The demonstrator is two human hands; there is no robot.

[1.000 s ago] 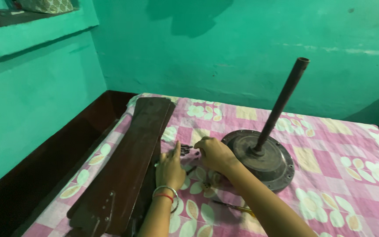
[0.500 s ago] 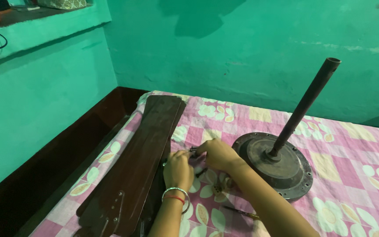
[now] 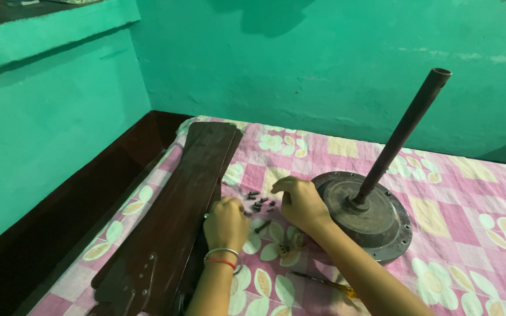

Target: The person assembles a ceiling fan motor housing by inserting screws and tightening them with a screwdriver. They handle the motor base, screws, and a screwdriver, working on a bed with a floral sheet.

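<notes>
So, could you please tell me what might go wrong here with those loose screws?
The screws lie loose on the patterned sheet between the left hand and right hand; a nudge could scatter them, and they may be hard to spot. The rod on the fan motor leans, so it might tip if bumped.

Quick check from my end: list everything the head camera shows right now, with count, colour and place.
fan blades: a stack, exact count unclear, dark brown, on the bed's left side
fan motor: one, dark grey disc with a tilted rod, right of the hands
screws: several, dark, loose on the sheet between the hands
screwdriver: one, yellowish handle, near the right forearm
bedsheet: one, pink checks with flowers
walls: green, behind and left
left hand: closed beside the blades; contents hidden
right hand: over the screws, against the motor's edge
</notes>
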